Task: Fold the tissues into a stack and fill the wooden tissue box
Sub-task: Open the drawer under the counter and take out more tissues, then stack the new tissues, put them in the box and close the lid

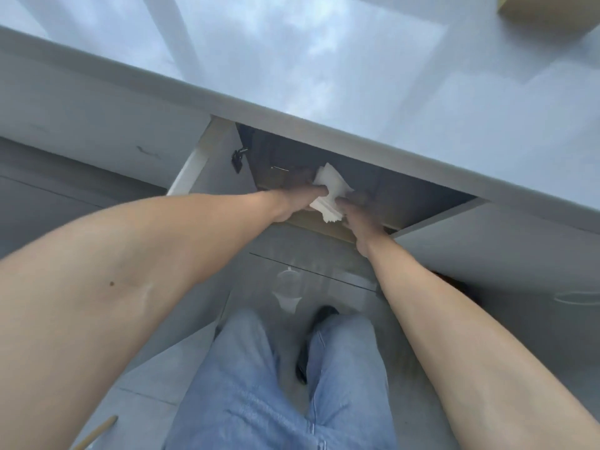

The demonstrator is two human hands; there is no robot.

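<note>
1. Head view looks down past two bare forearms that reach into an open cupboard (373, 190) under a pale bench (357, 92).
2. At far left, a cupboard door (194, 164) stands swung open, its light edge showing, with a dark hinge (238, 159) on its inner face.
3. Next comes the left hand (292, 198), just inside the cupboard mouth. Its fingers are curled and closed on the left side of a white tissue wad (329, 190); the thumb lies along the wad's near left edge.
4. That wad sits between the two hands, touching both, at the front of the dark cupboard. Its upper part is a flat, folded sheet tilted up toward the back; its lower part shows a layered edge and a ragged corner hanging down over the wooden front edge (324, 227) of the cupboard floor.
5. To the right, the right hand (360, 216) grips the wad's right and lower side. The fingers are blurred, so how tightly they close cannot be told, though they press against the paper.
6. Below, blue jeans (276, 384) and a dark shoe (311, 336) stand on a glossy grey floor (146, 384).
7. At top right, a pale wooden box corner (552, 11) rests on the bench, well apart from the hands.
</note>
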